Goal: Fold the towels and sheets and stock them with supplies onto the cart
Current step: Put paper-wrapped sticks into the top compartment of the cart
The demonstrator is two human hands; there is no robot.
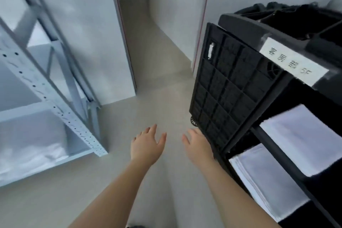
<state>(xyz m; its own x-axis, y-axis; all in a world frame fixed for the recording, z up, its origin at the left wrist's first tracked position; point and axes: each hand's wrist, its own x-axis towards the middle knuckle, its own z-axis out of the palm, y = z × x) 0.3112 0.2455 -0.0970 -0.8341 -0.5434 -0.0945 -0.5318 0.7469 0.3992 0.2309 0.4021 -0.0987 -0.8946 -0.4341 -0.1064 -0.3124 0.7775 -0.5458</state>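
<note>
The black plastic cart (277, 87) stands at the right side, close to the white wall. Its end panel (227, 89) has a grid of square ribs. On the top edge there is a white label (294, 61) with printed characters. The top tray (305, 22) holds dark things which are not clear. On the upper open shelf lies a stack of folded white linens (307, 139). On the shelf below lies a second stack of folded white linens (264, 181), its layered edges facing outward.
</note>
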